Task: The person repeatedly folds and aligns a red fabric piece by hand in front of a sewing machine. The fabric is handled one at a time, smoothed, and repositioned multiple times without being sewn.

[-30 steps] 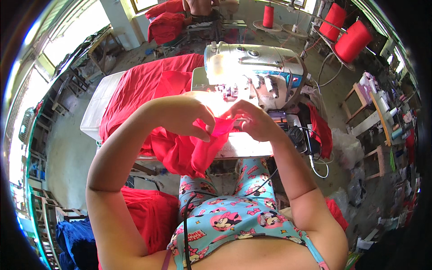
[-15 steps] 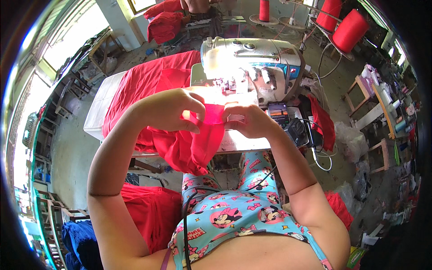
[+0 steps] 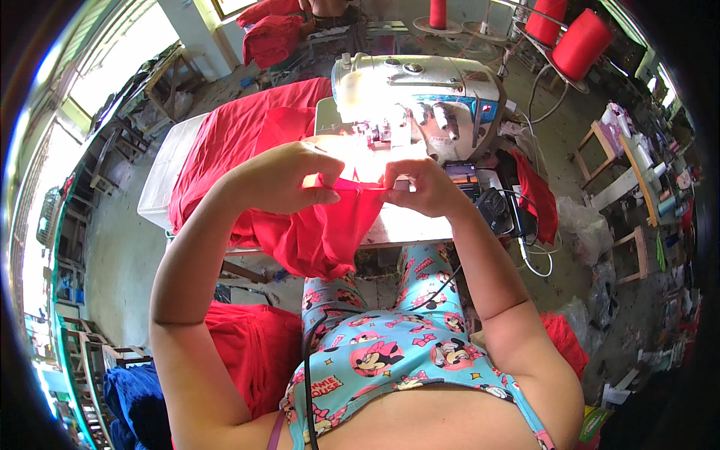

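Note:
Between my two hands a piece of red fabric (image 3: pixel 330 236) is stretched along its upper edge, just in front of the sewing machine's needle area. My left hand (image 3: pixel 304 176) pinches that edge between thumb and fingers. At the right end of the edge, my right hand (image 3: pixel 421 184) has its thumb and fingertips closed on the cloth. The rest of the fabric hangs in folds over the table's front edge. Behind the hands stands the white and blue sewing machine (image 3: pixel 420 94), its lamp glaring over the needle area, where details wash out.
More red cloth (image 3: pixel 240 139) covers the white table (image 3: pixel 161 172) to the left. Right of the machine lie a phone (image 3: pixel 463 176), a black device and cables. Red thread cones (image 3: pixel 581 45) stand far right. Red fabric (image 3: pixel 255 352) and dark blue cloth (image 3: pixel 135 397) are piled below left.
The fabric's upper edge, earlier a flap lying loose between my hands, is now drawn into a taut line. My right hand has shifted slightly right and up, and its fingers have closed on the edge.

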{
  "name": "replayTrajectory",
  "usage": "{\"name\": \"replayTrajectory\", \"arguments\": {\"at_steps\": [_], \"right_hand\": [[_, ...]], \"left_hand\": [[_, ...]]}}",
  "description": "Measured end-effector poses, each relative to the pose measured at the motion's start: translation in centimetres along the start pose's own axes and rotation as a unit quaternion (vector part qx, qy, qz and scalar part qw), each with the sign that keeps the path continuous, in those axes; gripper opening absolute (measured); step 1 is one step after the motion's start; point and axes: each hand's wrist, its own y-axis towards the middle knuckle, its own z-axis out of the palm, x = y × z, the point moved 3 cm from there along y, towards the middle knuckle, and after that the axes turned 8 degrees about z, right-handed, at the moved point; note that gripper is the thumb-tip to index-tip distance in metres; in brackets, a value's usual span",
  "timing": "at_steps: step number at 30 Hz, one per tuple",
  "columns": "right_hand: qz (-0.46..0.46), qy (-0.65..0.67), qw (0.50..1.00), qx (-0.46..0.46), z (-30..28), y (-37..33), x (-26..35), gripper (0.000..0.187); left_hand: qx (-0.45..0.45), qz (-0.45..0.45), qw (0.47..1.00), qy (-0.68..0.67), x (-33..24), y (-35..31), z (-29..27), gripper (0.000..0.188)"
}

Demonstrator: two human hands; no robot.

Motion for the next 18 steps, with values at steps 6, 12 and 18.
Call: {"name": "replayTrajectory", "arguments": {"at_steps": [6,12,18], "right_hand": [[-0.016,0.087,0.995,-0.036,0.4,0.2,-1.6,0.012],[0.013,0.113,0.992,-0.05,0.7,0.0,-1.6,0.01],[0.032,0.14,0.988,-0.05,1.2,0.0,-1.6,0.012]], "left_hand": [[-0.015,-0.057,0.998,-0.023,0.5,-0.9,0.1,0.023],[-0.036,-0.016,0.999,0.001,0.3,-1.1,0.6,0.017],[-0.065,-0.031,0.997,-0.009,-0.2,-1.4,0.9,0.012]]}}
